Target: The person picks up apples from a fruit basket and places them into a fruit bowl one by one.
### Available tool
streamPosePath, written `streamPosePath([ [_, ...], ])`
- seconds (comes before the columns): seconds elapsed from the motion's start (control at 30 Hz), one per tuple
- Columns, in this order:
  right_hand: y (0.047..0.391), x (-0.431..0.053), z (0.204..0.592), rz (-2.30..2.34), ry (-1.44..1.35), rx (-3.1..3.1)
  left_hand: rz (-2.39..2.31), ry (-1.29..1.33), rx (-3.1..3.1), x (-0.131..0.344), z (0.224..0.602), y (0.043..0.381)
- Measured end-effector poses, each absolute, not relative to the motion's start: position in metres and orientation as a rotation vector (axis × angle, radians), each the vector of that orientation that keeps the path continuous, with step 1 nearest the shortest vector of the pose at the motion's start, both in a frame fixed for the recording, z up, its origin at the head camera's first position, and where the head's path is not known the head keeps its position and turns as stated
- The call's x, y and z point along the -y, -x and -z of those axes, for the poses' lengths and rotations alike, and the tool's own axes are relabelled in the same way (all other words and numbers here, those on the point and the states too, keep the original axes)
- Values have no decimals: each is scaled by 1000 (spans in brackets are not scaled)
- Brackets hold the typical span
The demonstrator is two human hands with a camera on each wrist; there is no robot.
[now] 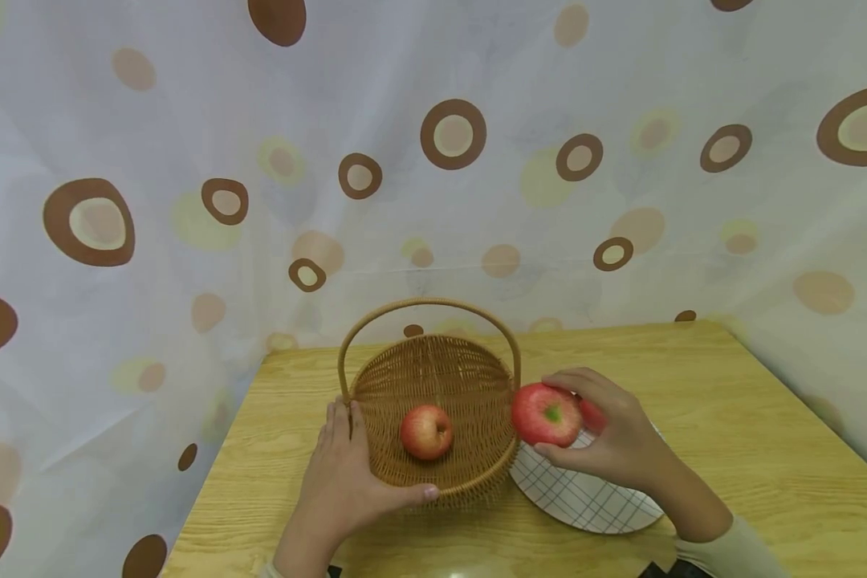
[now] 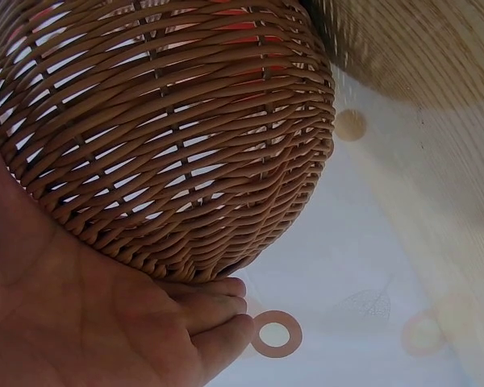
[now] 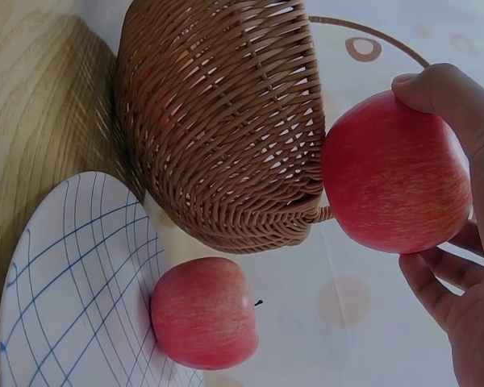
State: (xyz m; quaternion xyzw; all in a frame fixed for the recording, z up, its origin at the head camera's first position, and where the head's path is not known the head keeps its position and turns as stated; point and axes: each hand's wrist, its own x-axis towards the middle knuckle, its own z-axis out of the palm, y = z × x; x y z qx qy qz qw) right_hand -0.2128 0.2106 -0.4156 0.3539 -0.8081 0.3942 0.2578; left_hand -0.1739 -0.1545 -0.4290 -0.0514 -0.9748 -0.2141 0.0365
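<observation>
In the head view my right hand (image 1: 614,433) holds a red apple (image 1: 547,414) between thumb and fingers, at the right rim of a wicker basket (image 1: 470,377). The right wrist view shows the held apple (image 3: 395,173) beside the basket's rim. Against the basket's left side rests my left hand (image 1: 347,474), its thumb along the front rim and its fingers extended. The left wrist view has the left palm (image 2: 81,306) close to the woven wall (image 2: 177,137). Inside the basket lies another apple (image 1: 426,432). A further apple (image 3: 206,314) sits on a plate (image 3: 81,266), partly hidden by my right hand in the head view.
The white plate with a grid pattern stands just right of the basket on a wooden table (image 1: 737,417). The basket's tall handle (image 1: 429,302) arches above it. A patterned cloth (image 1: 506,209) hangs behind the table and along its sides.
</observation>
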Motion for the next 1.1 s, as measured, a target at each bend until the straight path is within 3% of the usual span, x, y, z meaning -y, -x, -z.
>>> streamPosePath([
  [1.1,209,-242,438,-1067,-890,2302,665,138,3010,155,428,175],
])
